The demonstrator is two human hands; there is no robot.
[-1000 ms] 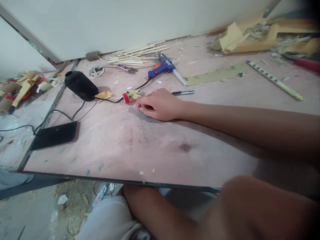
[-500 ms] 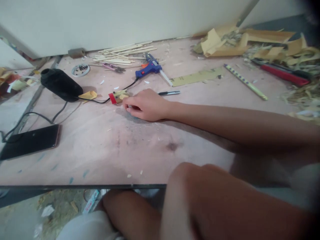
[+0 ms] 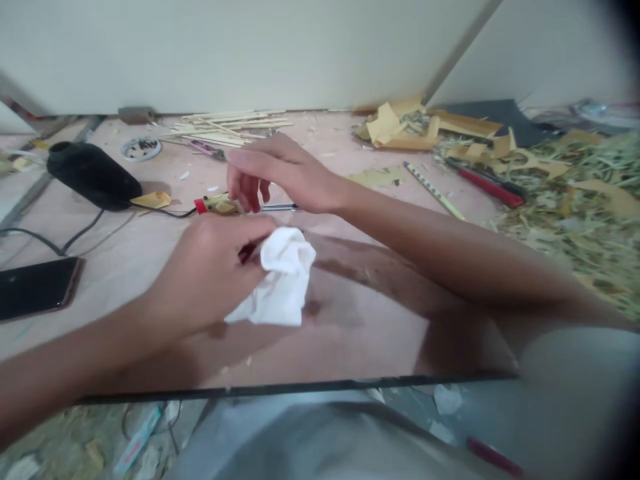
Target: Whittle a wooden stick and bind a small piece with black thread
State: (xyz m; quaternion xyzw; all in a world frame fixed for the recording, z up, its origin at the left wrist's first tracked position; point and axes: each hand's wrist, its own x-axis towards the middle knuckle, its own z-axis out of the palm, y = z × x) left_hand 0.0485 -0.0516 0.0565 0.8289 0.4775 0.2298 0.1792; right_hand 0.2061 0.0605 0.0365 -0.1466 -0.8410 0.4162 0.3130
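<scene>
A crumpled white cloth (image 3: 280, 280) is bunched in the left hand (image 3: 215, 270), held just above the pinkish board of the worktable (image 3: 370, 347) near its front edge; it looks soft and creased, clean as far as I can see, with one loose fold hanging down toward the board. There is a flash of something red between the fingers of that hand, but it is too hidden to say what it is. The right hand (image 3: 273, 172) hovers a little beyond, fingers loosely curled downward and holding nothing, just over a small wooden piece with a red end (image 3: 215, 205) and a pen (image 3: 280, 207) lying beside it. By my reading, any wiping is only at its start: the cloth is gathered and gripped but not yet pressed to the board or to anything else, and the board around it carries smudges and small chips. Further out, a black cylindrical object (image 3: 90, 175) lies at the left with a cable running from it, a dark phone (image 3: 37, 288) sits flat near the left edge, a bundle of thin wooden sticks (image 3: 230, 127) rests against the wall, and at the right there are cardboard scraps (image 3: 400, 127), a red-handled tool (image 3: 487, 187) and a heap of straw-like shavings (image 3: 575, 200).
</scene>
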